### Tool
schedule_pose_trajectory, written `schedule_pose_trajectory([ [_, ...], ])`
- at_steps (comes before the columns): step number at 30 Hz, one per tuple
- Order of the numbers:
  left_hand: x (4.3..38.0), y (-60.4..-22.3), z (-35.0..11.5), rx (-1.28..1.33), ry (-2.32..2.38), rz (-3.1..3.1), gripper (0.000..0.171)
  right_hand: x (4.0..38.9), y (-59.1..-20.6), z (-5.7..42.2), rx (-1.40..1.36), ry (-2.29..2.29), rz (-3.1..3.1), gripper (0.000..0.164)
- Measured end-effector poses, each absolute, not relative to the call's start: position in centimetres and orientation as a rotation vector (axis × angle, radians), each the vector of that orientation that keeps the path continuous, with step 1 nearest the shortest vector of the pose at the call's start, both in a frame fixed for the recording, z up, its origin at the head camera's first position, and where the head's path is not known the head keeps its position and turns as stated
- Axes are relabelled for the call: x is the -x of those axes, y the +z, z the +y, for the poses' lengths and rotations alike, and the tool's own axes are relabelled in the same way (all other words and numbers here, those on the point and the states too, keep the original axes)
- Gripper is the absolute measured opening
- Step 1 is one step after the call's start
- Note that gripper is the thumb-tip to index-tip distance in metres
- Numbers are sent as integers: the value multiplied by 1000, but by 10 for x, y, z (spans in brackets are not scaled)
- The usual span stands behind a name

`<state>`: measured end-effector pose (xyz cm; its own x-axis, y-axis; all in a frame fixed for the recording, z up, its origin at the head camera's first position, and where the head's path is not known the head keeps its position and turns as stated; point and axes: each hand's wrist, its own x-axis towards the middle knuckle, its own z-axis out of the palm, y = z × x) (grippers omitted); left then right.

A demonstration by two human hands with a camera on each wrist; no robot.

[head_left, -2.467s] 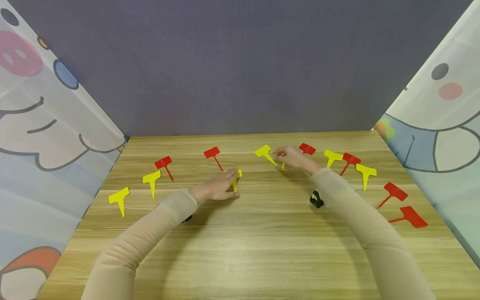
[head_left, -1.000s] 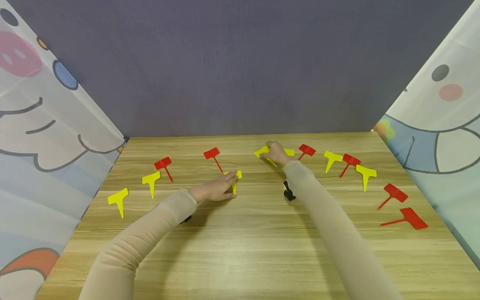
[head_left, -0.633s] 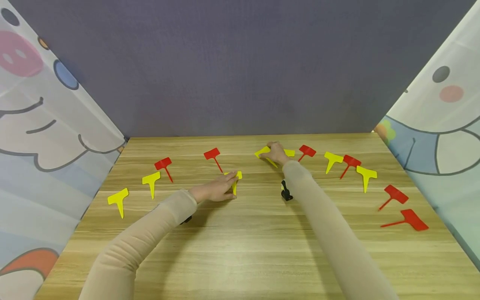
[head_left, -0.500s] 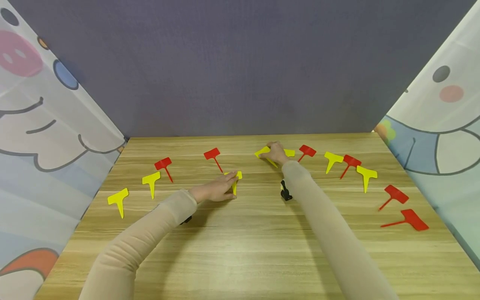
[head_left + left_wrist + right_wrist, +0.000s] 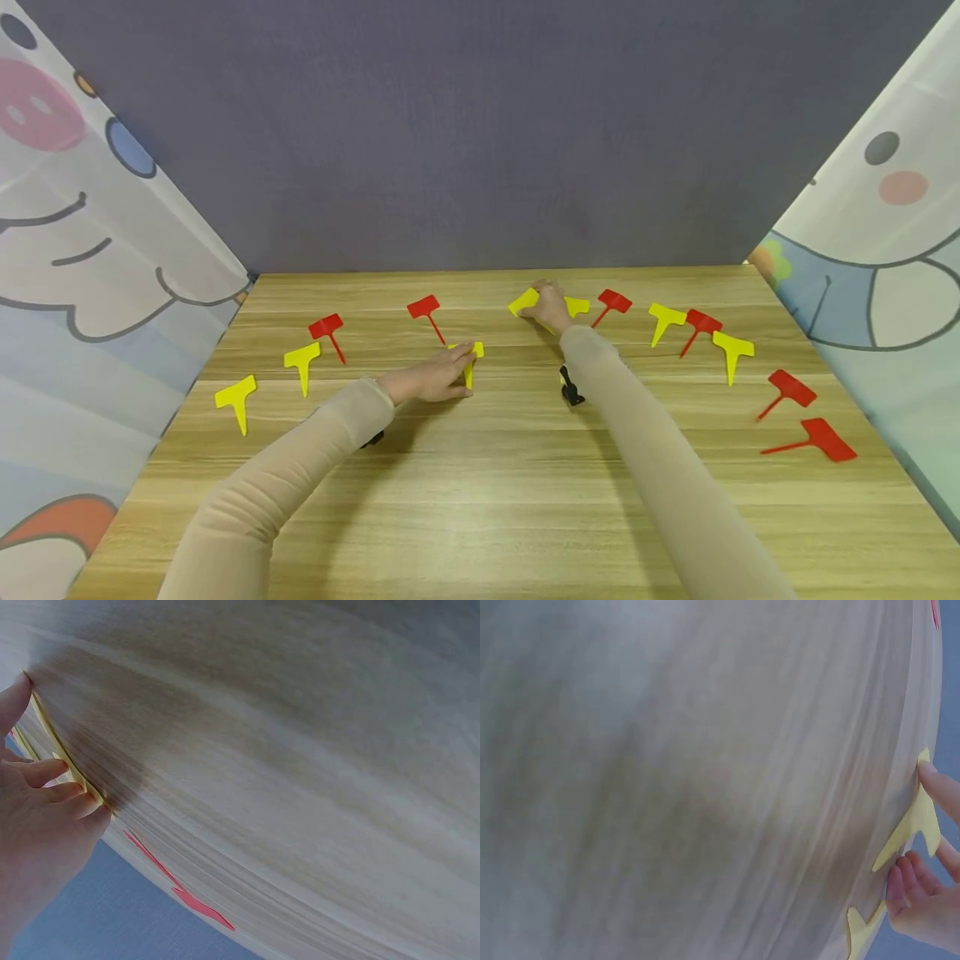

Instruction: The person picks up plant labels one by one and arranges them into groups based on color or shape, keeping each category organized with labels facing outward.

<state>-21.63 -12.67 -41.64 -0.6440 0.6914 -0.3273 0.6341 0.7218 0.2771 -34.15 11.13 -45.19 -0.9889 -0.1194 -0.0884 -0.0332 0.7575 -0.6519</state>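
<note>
My left hand (image 5: 438, 377) rests on a yellow T-shaped plant label (image 5: 478, 349) near the middle of the table, its fingers on the broad head and the thumb by the pointed tip. In the left wrist view the fingers of the left hand (image 5: 45, 817) lie along that label (image 5: 56, 735). Farther back, my right hand (image 5: 551, 308) holds a second yellow label (image 5: 522, 302) by the head. The right wrist view has this label (image 5: 924, 817) between thumb and index finger, the other fingers of the right hand (image 5: 934, 900) curled beneath. Another yellow label (image 5: 577, 307) is partly hidden behind the hand.
More yellow labels (image 5: 237, 402) and red ones (image 5: 326, 326) lie spread in an arc on the wooden table (image 5: 480, 517). Two red labels (image 5: 827, 440) lie at the right. A dark panel (image 5: 480, 142) stands at the back, with printed curtains (image 5: 877, 250) on both sides.
My right hand has moved left from the neighbouring yellow label and taken hold of the one beside it. That label's head has just shifted slightly. The left hand has stayed nearly still.
</note>
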Motion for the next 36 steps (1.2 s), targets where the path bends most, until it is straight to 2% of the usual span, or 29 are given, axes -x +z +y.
schedule_pose_trajectory([
  [3,216,-416,-128,-1019,191,2521,69,347,-460,111,131,-1126,2788,71],
  [4,216,-417,-128,-1018,183,2524,70,340,-451,108,124,-1160,2788,70],
  [6,216,-417,-128,-1021,180,2529,70,361,-480,115,160,-1236,2802,73],
  [9,217,-418,-127,-1028,175,2532,70,398,-532,130,230,-1321,2862,70],
  [10,217,-419,-127,-1026,178,2530,70,401,-535,133,227,-1341,2846,65],
  [13,218,-419,-127,-1025,189,2526,71,393,-524,135,180,-1453,2737,53],
  [18,219,-420,-127,-1023,202,2523,70,337,-453,120,-52,-1568,2587,39],
  [22,220,-420,-127,-1024,212,2527,70,309,-419,113,-211,-1681,2454,38],
  [27,220,-418,-126,-1012,218,2515,70,298,-412,112,-331,-1826,2245,43],
  [36,220,-418,-126,-998,215,2511,69,285,-413,110,-459,-1898,2061,42],
])
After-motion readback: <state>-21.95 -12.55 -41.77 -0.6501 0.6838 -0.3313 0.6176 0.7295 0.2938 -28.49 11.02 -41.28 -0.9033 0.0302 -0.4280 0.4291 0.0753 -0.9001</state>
